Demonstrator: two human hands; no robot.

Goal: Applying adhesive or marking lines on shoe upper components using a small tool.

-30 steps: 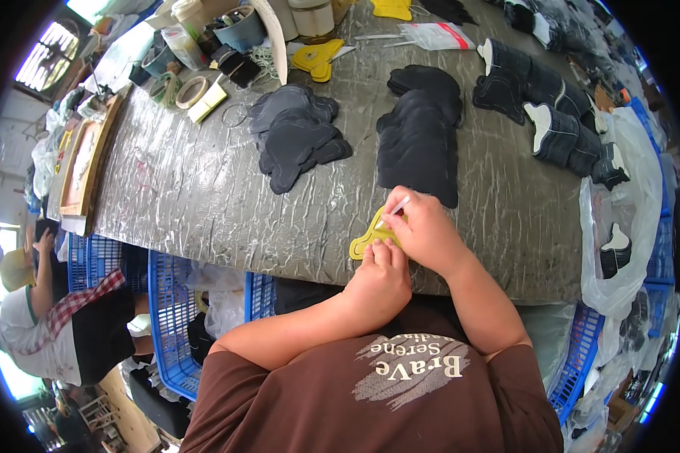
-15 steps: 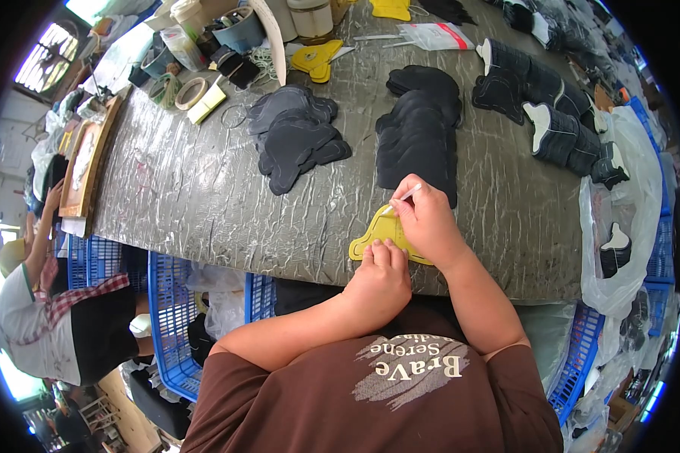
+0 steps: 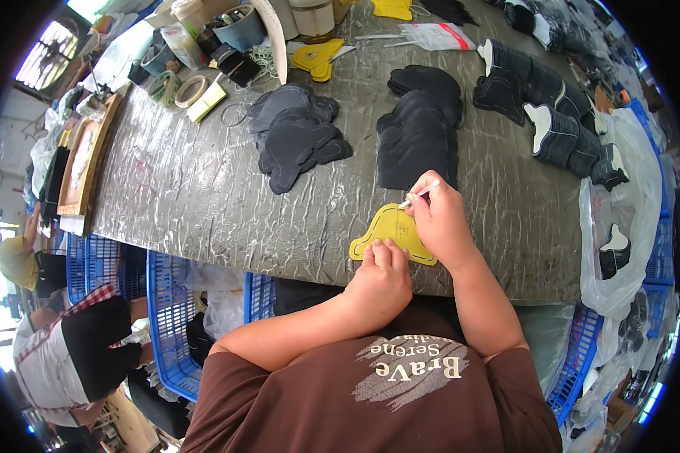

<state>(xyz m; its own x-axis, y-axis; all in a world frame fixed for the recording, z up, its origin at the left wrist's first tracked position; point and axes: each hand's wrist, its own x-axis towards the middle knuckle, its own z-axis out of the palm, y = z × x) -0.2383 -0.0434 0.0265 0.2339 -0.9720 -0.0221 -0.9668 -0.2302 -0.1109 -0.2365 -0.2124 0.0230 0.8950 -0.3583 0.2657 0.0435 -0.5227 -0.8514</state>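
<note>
A yellow slotted template lies flat near the table's front edge. My left hand rests on its lower edge, fingers stretched out and pressing it down. Pinched in my right hand is a slim white marking pen, its tip at the template's upper edge. Whatever lies under the template is hidden. Just beyond my right hand is an overlapping stack of black cut pieces. A second pile of black pieces, with light outlines, lies farther left.
Sewn black pieces with white edging line the right side, beside a clear plastic bag. Tape rolls, tubs and more yellow templates sit at the back left. Blue baskets stand below the table; another person is at far left.
My right hand has moved slightly right with the pen, along the template's upper edge. My left hand stays in place. The person at far left has bent down.
</note>
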